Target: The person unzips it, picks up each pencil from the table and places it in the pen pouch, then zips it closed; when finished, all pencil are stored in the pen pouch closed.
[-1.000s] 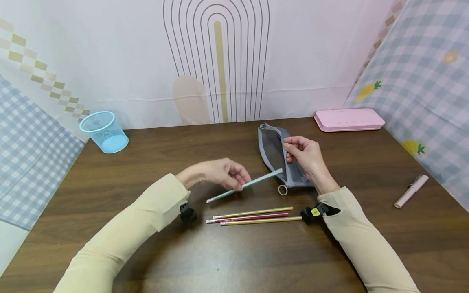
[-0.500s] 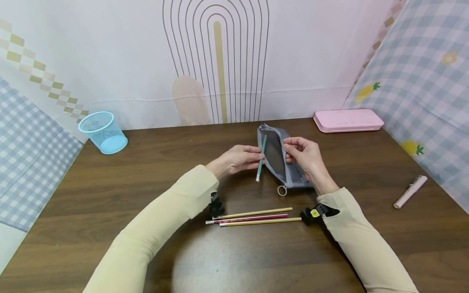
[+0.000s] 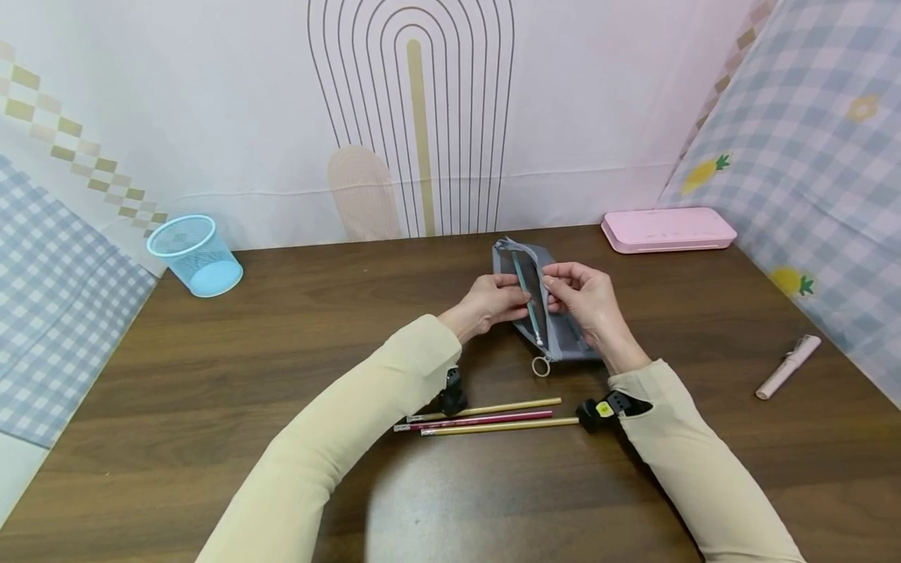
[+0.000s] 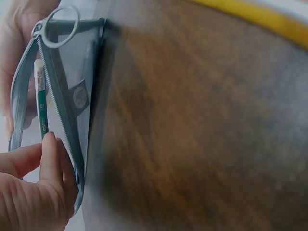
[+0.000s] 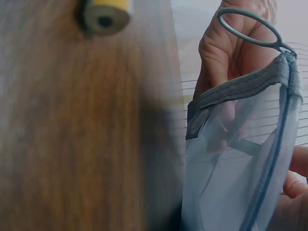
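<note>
My left hand (image 3: 493,301) pinches a green pencil (image 3: 528,297) lying along the unzipped mouth of a grey mesh pouch (image 3: 573,336). In the left wrist view the pencil's white eraser end (image 4: 39,67) sits between the two zipper edges, near the ring pull (image 4: 60,26). My right hand (image 3: 584,305) grips the pouch's right edge between thumb and fingers, spreading the mouth. Through the mesh (image 5: 226,178) in the right wrist view, part of the left hand shows. The pencil's far tip is within the pouch's opening.
Two gold pencils (image 3: 507,424) and a red pencil (image 3: 486,420) lie in front of the pouch. A blue mesh cup (image 3: 200,258) stands back left. A pink case (image 3: 669,230) lies back right, and a pale pink pen (image 3: 788,367) at the right.
My left hand has moved right and up to the pouch, turning the green pencil from a slant over the table to lie lengthwise in the pouch's mouth. My right hand has stayed put.
</note>
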`<move>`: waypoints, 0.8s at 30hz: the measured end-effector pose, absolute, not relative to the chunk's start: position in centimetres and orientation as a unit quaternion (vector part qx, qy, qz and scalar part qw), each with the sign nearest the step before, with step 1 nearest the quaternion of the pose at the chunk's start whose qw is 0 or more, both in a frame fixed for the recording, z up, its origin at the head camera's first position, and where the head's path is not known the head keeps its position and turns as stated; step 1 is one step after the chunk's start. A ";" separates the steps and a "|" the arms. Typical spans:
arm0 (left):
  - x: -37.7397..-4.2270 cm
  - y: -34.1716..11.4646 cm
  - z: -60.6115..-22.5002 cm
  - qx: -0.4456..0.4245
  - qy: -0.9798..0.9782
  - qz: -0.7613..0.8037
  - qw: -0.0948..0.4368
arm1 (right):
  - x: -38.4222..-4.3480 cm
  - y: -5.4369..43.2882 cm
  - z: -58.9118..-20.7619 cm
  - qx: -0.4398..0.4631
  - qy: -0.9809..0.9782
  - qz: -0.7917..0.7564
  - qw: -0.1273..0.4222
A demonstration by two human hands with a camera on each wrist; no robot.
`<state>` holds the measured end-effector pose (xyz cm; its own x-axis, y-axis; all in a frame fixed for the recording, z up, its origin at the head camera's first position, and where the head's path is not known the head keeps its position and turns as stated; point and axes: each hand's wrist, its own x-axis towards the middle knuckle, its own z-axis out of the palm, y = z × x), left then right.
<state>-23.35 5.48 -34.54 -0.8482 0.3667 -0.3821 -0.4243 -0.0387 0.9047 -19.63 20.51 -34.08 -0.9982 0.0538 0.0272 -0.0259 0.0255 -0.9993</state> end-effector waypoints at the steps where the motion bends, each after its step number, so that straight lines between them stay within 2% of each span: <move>1: -23.3 5.6 -34.6 -0.021 0.639 0.720 0.271 | -19.6 20.5 -34.1 -0.010 -0.715 0.699 0.028; 8: -23.0 6.3 -34.4 -0.023 0.638 0.727 0.254 | -19.5 20.5 -33.8 -0.007 -0.711 0.702 0.026; 19: -22.4 5.5 -34.3 -0.009 0.637 0.723 0.266 | -19.5 20.6 -33.9 -0.013 -0.716 0.698 0.029; 24: -21.4 3.2 -33.8 0.041 0.641 0.702 0.308 | -19.5 20.7 -33.8 -0.016 -0.718 0.695 0.031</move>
<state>-21.41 3.18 -33.75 -0.8070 0.4844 -0.3378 -0.3805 0.0110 0.9247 -19.50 20.66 -33.77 -0.9975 0.0664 0.0229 -0.0207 0.0342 -0.9992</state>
